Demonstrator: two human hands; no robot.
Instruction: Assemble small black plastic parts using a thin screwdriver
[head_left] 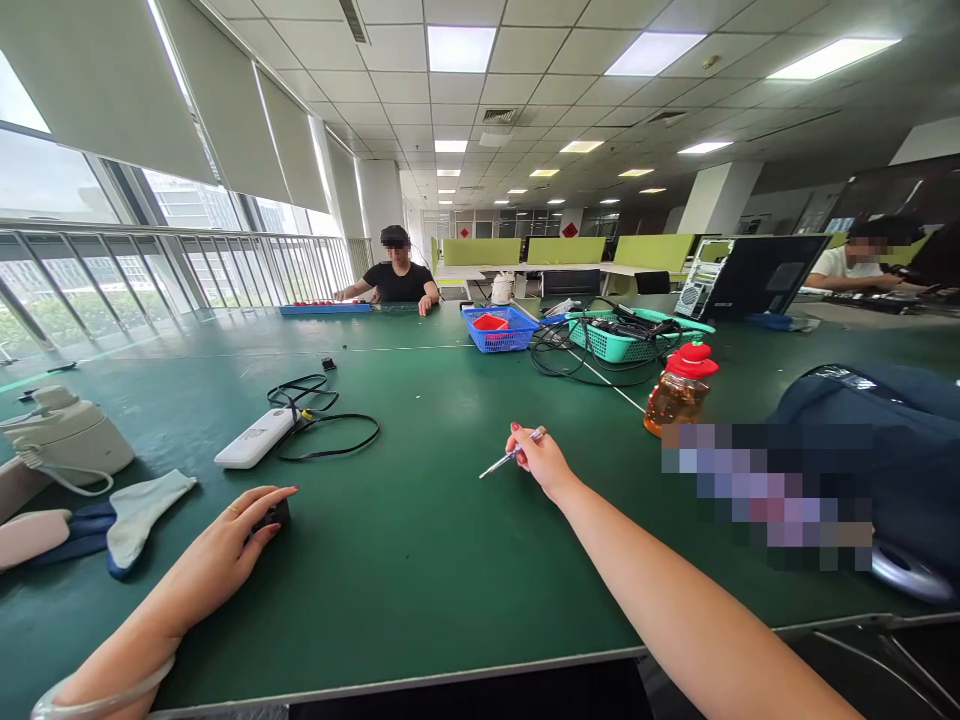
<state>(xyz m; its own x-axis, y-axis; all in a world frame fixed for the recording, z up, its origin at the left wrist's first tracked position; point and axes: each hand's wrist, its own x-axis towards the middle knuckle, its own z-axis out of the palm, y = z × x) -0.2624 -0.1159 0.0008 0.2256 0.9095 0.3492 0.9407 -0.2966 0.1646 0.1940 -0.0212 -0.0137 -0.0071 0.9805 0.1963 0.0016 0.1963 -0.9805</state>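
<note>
My left hand (234, 535) rests low on the green table, its thumb and fingers curled around a small black block-shaped object (276, 514). Part of that object is covered by the fingers, so I cannot make out its kind. In my right hand (541, 462) is a slim screwdriver (501, 464), pinched between thumb and fingers. Its thin silver shaft points down and left toward the tabletop, and the handle end sticks out above the fingers. The two hands are well apart. Beyond the left hand lies a white power bank (259, 438) with a looped black cable (367, 420).
On the left are a white bottle (67, 440) and pale blue socks (146, 515). A blue basket (501, 338), a green basket (611, 345) of cables and a red-capped bottle (679, 395) stand ahead. A dark bag (877, 420) lies right. Another person (397, 275) sits across.
</note>
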